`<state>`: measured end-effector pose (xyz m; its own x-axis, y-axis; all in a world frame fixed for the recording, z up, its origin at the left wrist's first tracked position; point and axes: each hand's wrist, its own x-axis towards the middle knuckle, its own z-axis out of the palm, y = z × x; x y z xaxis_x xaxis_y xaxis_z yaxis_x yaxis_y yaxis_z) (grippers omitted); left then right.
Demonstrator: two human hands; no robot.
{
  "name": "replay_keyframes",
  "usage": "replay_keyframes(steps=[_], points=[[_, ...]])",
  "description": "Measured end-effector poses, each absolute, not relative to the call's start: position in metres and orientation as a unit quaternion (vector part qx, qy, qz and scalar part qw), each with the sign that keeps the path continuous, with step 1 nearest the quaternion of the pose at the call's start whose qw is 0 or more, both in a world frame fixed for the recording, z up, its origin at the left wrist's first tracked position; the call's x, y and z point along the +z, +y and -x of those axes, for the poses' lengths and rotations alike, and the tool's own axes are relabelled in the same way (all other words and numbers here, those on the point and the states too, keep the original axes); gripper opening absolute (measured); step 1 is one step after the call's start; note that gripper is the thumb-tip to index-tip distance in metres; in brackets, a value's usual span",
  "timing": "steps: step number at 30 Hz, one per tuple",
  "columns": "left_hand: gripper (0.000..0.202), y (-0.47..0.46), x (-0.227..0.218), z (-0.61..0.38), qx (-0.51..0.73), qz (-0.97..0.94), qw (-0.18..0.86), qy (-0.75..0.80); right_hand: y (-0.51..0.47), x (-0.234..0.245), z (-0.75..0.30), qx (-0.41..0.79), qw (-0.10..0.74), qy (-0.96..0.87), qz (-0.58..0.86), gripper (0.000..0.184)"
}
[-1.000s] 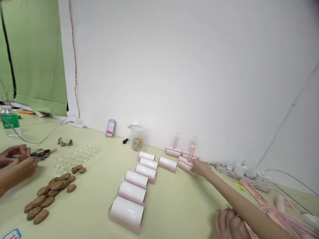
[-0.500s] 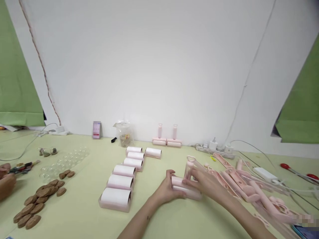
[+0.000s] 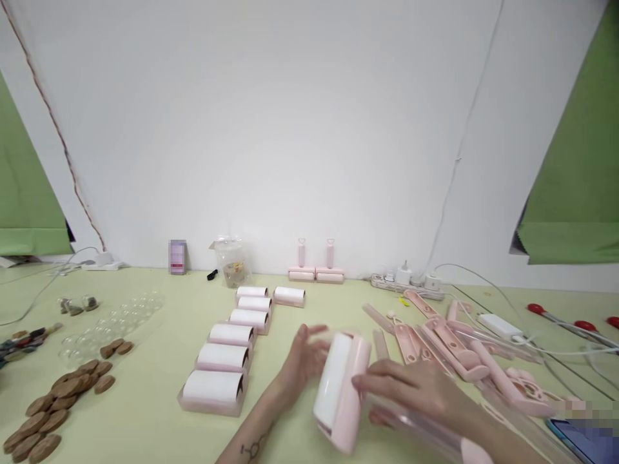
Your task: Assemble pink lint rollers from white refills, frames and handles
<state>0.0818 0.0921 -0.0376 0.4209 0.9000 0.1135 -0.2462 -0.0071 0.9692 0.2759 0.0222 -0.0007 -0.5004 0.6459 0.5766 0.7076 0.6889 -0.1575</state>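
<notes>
A pink lint roller [image 3: 341, 390] with a white paper roll is tilted up in front of me, its clear handle pointing down to the right. My right hand [image 3: 416, 390] grips it, fingers on the pink back near the handle. My left hand [image 3: 302, 361] is open just left of the roller, fingers apart; whether its fingertips touch the roller's edge is hidden. Left of my hands, several white paper rolls in pink holders [image 3: 213, 386] lie in a row. Loose pink parts [image 3: 452, 348] and clear sleeves are heaped to the right.
Two assembled lint rollers [image 3: 330, 261] stand against the wall. A power strip [image 3: 411, 287] with chargers and cables lies at back right, a phone [image 3: 583, 441] at front right. Brown oval pieces [image 3: 68, 390] and clear globes [image 3: 113, 325] lie left; a plastic bag [image 3: 235, 264] stands behind.
The lint roller has turned from lying level with its handle up to tilted with its handle down right. My left hand has loosened from it. The view has shifted slightly right.
</notes>
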Motion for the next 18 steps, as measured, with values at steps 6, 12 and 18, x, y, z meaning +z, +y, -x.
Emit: replay_keyframes(steps=[6,12,18], points=[[0.045,0.067,-0.047,-0.097,0.327,-0.504,0.761,0.244,0.024,-0.019,-0.302,-0.066,0.297,-0.842,0.445,0.035],[0.042,0.065,-0.046,-0.103,0.375,-0.560,0.648,0.355,0.010,-0.004,-0.324,0.121,0.514,-0.686,0.501,0.059],[0.029,0.062,-0.042,-0.107,0.413,-0.611,0.569,0.363,-0.004,-0.013,-0.291,0.286,0.524,-0.677,0.430,0.027]])
